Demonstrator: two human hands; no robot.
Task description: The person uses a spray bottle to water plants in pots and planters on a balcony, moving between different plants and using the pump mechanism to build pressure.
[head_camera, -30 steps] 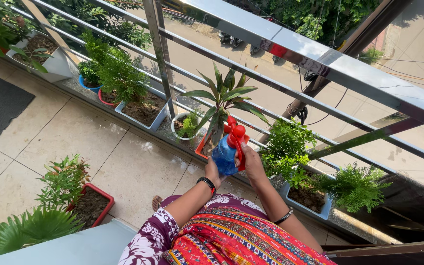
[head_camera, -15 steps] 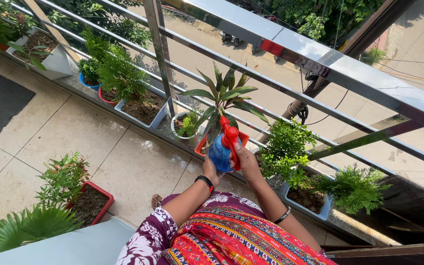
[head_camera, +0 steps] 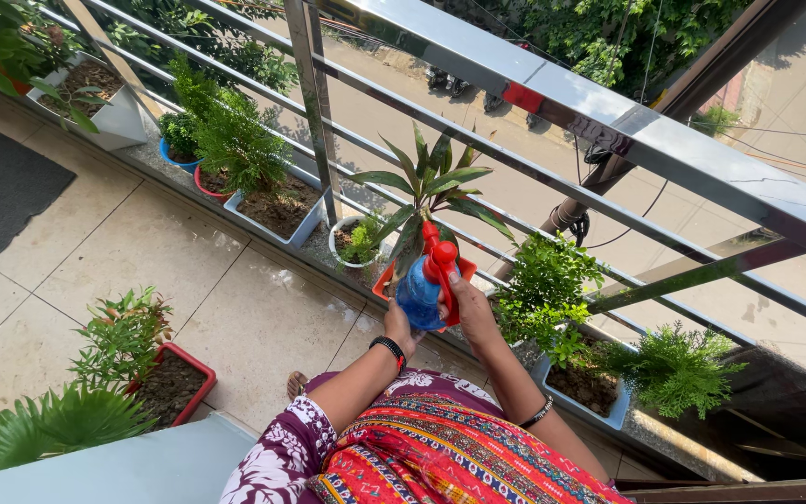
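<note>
Since the earlier frames the blue spray bottle [head_camera: 422, 295] has dipped slightly toward the red pot, and both hands have come with it; the view has shifted a touch as well.

Fingers of the right hand [head_camera: 467, 311] are clenched around the bottle's red trigger head [head_camera: 440, 259], though which finger sits on the trigger is hard to make out. The left hand [head_camera: 401, 326] cups the bottle from below and behind — its fingers are mostly hidden by the blue body, so their grasp shows only as a supporting hold. A black wristband [head_camera: 391, 348] sits on the left wrist, a thin bangle [head_camera: 540, 412] on the right.

The bottle hangs over the balcony ledge [head_camera: 263, 245], just in front of a spiky-leaved plant [head_camera: 429, 182] whose red pot [head_camera: 383, 278] is largely covered by the bottle and hands. Beside it on the ledge stand a small white pot [head_camera: 340, 245], a grey trough of soil [head_camera: 277, 210] with a feathery shrub, and further left more pots, partly cut off by the top left corner. To the right, leafy green plants [head_camera: 545, 285] crowd a pale blue trough [head_camera: 578, 403].

A steel railing [head_camera: 608, 121] runs behind the ledge, its bars crossing the street view beyond. On the tiled floor [head_camera: 142, 252] near the lower left edge stands a red-rimmed pot [head_camera: 174, 383] with a small shrub; a palm frond is cut off at the corner. A patterned red garment [head_camera: 440, 448] fills the bottom edge — it hides the person's legs.
</note>
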